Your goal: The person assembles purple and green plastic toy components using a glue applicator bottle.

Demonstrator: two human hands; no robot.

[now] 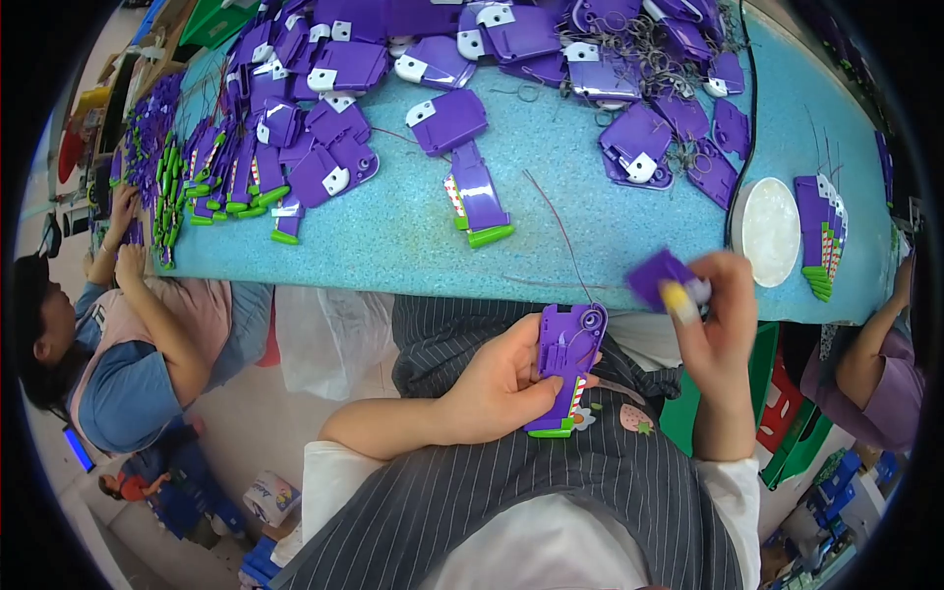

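Note:
My left hand (pixel 497 385) is closed around a purple plastic toy part (pixel 565 349) with a green end and a red-and-white striped edge, held in front of my apron. Its open inner side faces up, and a thin dark wire rises from its top onto the table. At the table's front edge, my right hand (pixel 726 320) pinches a purple plastic cover (pixel 657 279) with a whitish corner, slightly blurred. Something yellow and white wraps one fingertip of that hand. Beyond, a similar purple part with a green end (pixel 480 202) lies under a loose cover (pixel 447 122).
Purple covers (pixel 344 67) heap along the blue tabletop's (pixel 393 258) far side, with tangled grey wire rings (pixel 644 61) beside them. Right of these lie a black cable (pixel 752 118), a white oval dish (pixel 767 233) and stacked parts (pixel 818 231). Other people (pixel 147 334) sit at both sides.

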